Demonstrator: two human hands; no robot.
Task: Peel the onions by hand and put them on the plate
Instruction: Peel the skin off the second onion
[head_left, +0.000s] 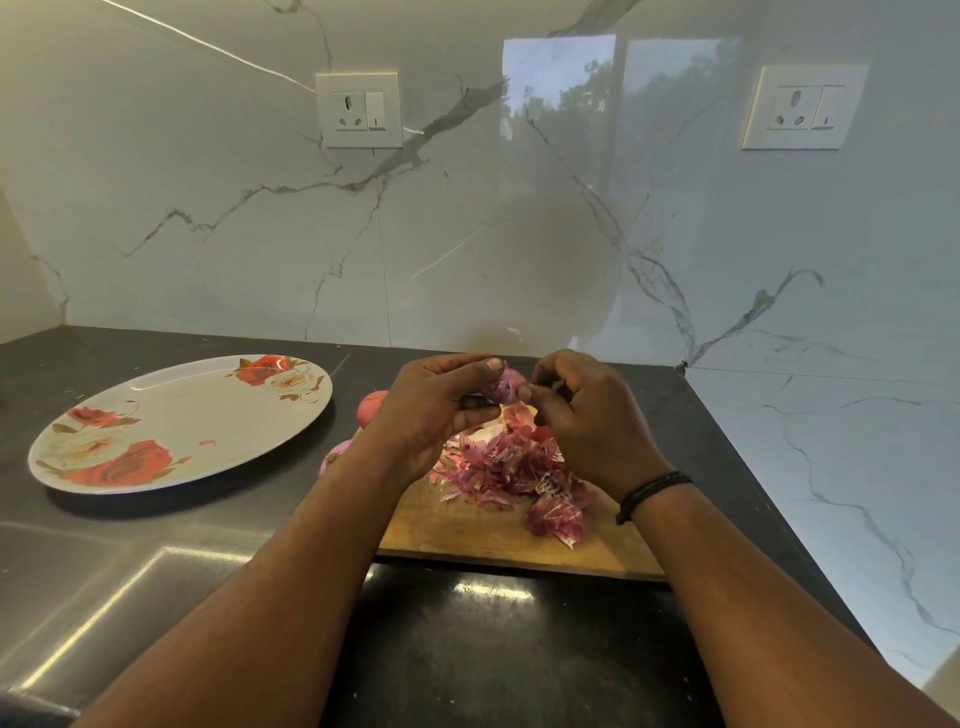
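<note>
Above the wooden cutting board (498, 530) near the dark desk's (156, 561) back right corner, the left hand (431, 410) holds a small purple onion (500, 385) in a curled grip; the right hand (582, 415) pinches its skin. Purple peels (514, 462) heap below. The oval rose-patterned plate (171, 415) lies toward the left edge.
</note>
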